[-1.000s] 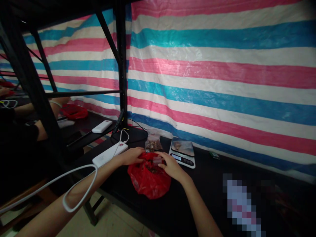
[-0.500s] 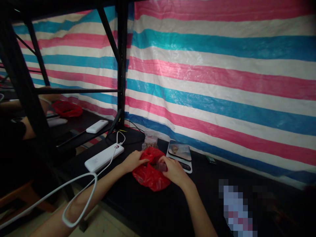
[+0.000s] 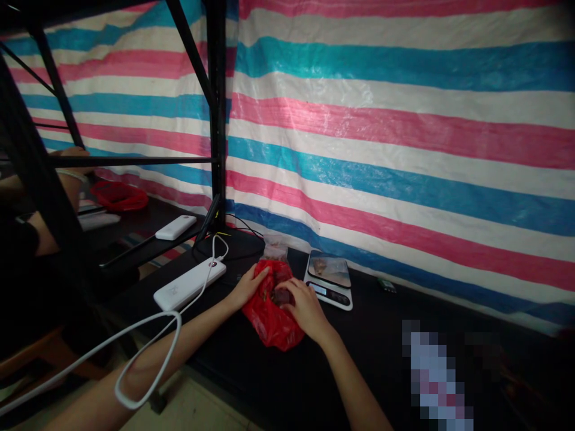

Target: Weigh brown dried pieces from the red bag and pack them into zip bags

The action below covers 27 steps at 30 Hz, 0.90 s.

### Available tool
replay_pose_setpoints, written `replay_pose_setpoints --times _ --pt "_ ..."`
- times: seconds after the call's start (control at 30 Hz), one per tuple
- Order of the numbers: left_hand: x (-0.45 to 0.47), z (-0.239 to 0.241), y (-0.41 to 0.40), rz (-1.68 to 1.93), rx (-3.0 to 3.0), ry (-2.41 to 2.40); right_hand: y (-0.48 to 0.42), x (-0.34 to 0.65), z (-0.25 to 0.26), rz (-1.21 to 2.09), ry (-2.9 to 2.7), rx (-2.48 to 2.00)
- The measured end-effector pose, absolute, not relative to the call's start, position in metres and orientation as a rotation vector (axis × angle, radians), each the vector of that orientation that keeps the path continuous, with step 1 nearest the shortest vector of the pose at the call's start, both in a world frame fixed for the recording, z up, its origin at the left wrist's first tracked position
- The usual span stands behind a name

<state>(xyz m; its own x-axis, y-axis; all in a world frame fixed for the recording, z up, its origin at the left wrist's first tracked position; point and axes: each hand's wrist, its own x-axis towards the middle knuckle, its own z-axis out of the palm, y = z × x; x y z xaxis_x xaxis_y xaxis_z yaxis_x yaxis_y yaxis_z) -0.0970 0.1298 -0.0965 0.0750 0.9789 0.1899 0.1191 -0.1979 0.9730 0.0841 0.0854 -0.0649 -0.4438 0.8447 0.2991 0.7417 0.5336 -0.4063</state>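
Note:
A crumpled red plastic bag (image 3: 275, 328) lies on the black table with its mouth open. My left hand (image 3: 244, 290) grips its rim on the left, thumb over the edge. Over the right side of the mouth, my right hand (image 3: 309, 310) pinches a small dark, box-like piece (image 3: 282, 297), whose kind I cannot make out. Small brownish bits show inside the bag, partly hidden by the fingers and folds. Just behind stands a clear zip bag (image 3: 275, 247). Right of it is a white digital scale (image 3: 342, 297) with a small brown item in clear wrap (image 3: 320, 266) on its plate.
A white power bank (image 3: 186, 288) lies on the left, its white cable (image 3: 148, 317) looping over my left forearm. Black rack posts (image 3: 218, 120) rise behind. A small green-and-black item (image 3: 387, 285) lies right of the scale. Another person's arm (image 3: 67, 203) is at the far left.
My right hand has shifted left with the dark piece, over the bag's mouth, uncovering the scale's lit display. The bag's rim is pulled into a different shape.

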Motion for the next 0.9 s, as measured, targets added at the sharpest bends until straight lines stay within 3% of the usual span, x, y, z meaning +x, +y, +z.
replay_pose_setpoints --times 0.27,0.47,0.63,0.9 --pt "-0.093 -0.091 0.130 1.258 1.108 1.072 0.092 0.083 -0.072 0.488 -2.140 -1.288" --pt "-0.092 -0.096 0.135 1.235 1.166 1.082 0.100 0.083 -0.083 0.743 -1.988 -1.110" --pt "-0.102 -0.090 0.132 1.257 1.463 1.166 0.104 0.085 -0.081 1.003 -1.849 -0.957" --pt "-0.108 -0.066 0.098 0.786 2.246 1.676 0.114 0.108 -0.065 1.139 -1.457 -0.828"
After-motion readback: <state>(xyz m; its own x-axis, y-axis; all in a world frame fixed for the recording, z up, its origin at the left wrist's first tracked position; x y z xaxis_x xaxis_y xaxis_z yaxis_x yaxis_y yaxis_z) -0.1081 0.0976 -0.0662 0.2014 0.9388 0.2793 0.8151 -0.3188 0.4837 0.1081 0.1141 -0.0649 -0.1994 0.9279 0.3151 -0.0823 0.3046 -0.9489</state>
